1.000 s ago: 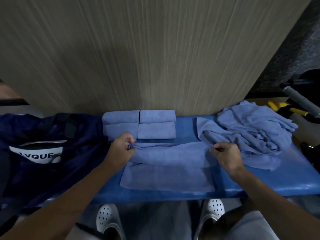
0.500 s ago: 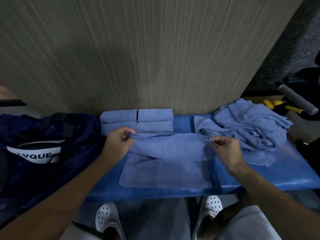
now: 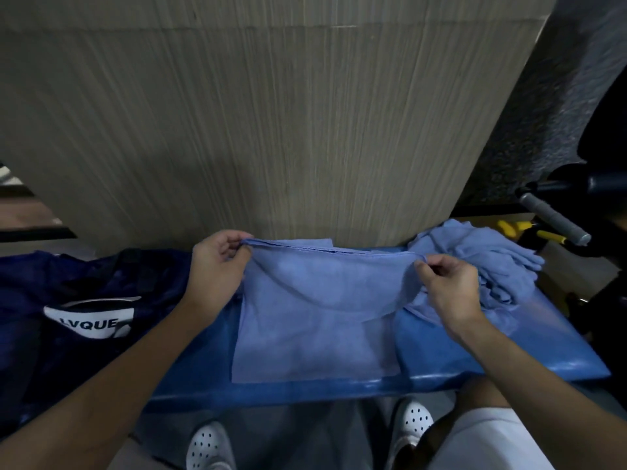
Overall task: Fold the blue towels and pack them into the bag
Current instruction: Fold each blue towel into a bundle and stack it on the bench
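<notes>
1. Right now, both hands are on one blue towel [image 3: 322, 320] at the middle of the table [image 3: 509, 354].
2. Left hand [image 3: 213, 269]: thumb and curled fingers pinch the towel's far-left corner.
3. Right hand [image 3: 451, 290]: same pinch on the far-right corner. Both corners are lifted off the table.
4. Towel state: the far edge is stretched between the two hands and the cloth below it sags in a curve. The near half lies flat, with its near edge just short of the table's front edge.
5. Unfolded towel pile [image 3: 475, 256]: crumpled heap at the far right corner of the table, just beside the right hand. Its lower folds run under the held towel's right side.
6. Strip of blue cloth [image 3: 298, 242] shows just behind the lifted edge, against the wood-grain wall [image 3: 271, 130]. It is mostly hidden, so I can't tell how it is arranged.
7. Bag [image 3: 101, 276]: dark blue, slumped at the left end of the table beside the left forearm. It has a white label [image 3: 91, 317] reading "LVQUE". Can't tell if anything is inside.
8. Off the table's right end: grey bar [image 3: 553, 218] and a yellow-handled tool [image 3: 549, 236].
9. Below the front edge: two white perforated shoes [image 3: 207, 446].
</notes>
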### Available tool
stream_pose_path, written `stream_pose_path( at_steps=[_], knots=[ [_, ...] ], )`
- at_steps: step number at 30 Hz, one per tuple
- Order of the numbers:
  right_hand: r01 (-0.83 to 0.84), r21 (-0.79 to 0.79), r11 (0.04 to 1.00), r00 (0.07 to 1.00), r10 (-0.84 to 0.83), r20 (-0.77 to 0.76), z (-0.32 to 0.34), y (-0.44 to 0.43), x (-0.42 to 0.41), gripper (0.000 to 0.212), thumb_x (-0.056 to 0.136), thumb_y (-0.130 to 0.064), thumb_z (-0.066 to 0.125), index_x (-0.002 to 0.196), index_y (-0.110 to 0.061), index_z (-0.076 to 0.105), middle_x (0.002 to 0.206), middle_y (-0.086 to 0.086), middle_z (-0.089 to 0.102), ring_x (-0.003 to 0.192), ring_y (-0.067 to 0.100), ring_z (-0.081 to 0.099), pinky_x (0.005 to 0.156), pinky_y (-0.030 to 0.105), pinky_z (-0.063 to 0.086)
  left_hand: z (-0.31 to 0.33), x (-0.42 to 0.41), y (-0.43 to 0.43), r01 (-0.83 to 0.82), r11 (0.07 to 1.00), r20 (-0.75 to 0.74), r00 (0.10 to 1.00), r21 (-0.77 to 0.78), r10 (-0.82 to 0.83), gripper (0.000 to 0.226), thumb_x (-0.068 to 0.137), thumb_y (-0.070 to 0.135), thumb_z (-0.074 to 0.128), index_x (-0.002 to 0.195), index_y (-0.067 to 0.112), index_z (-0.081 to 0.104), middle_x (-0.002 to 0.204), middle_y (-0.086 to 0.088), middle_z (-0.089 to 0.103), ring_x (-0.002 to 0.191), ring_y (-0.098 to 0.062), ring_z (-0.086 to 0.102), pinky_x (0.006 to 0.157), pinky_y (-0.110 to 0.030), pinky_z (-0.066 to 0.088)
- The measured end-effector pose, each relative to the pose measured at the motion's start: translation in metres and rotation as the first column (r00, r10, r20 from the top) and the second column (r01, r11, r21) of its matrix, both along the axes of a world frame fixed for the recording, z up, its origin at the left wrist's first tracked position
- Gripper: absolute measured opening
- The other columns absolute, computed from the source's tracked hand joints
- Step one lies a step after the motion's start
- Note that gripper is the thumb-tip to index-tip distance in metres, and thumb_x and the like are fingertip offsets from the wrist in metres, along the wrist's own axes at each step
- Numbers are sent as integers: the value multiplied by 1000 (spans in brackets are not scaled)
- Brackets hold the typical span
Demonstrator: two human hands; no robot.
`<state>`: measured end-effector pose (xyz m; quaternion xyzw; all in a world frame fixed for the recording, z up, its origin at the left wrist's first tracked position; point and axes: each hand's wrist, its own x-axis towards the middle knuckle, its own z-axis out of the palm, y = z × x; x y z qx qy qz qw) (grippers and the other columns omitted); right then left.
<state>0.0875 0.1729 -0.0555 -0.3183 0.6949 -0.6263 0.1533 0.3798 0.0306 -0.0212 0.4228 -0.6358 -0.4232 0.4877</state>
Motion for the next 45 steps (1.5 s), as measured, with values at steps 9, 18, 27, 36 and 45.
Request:
stream_pose_path(
  at_steps=[9, 18, 27, 36, 45],
  knots=[
    [72, -57, 996, 994, -67, 88, 36, 4, -4, 8, 87, -2, 67, 80, -7, 64, 67, 7, 61, 61, 15, 54, 60, 28, 47, 59, 2, 26, 32, 993, -213, 977, 117, -6, 12, 92, -2, 59, 89, 9, 64, 81, -5, 71, 74, -17, 69, 64, -30, 61],
    [-78, -163, 984, 993, 92, 76, 76, 17, -6, 32, 84, 7, 65, 90, -23, 60, 75, 3, 54, 62, 11, 47, 57, 22, 42, 85, -4, 32, 108, 976, -324, 945, 189, -42, 23, 99, 0, 44, 87, 3, 64, 84, -12, 68, 82, -17, 69, 71, -26, 59],
    [-293, -192, 936, 938, 321, 133, 105, 32, -4, 11, 92, 4, 57, 85, -4, 61, 58, 7, 61, 46, 11, 53, 44, 18, 43, 79, 2, 26, 147, 983, -242, 963, 111, -117, 23, 105, 18, 40, 109, 13, 61, 101, -16, 69, 95, -24, 68, 90, -35, 51],
    [-299, -298, 907, 931, 345, 116, 112, 33, 0, 19, 84, -23, 66, 82, -5, 62, 57, 7, 58, 52, 14, 51, 52, 20, 46, 83, 10, 32, 141, 990, -116, 983, -25, -143, 20, 97, 4, 55, 99, 19, 67, 95, -3, 71, 90, -12, 65, 82, -23, 51],
    [-306, -323, 896, 915, 370, 159, 120, 34, -10, 35, 62, -29, 84, 77, -8, 60, 63, 7, 69, 62, 16, 69, 62, 27, 55, 91, 10, 27, 84, 994, -250, 966, 70, -64, 4, 89, 0, 65, 89, 3, 68, 77, -5, 73, 71, -17, 72, 73, -23, 59]
  ],
)
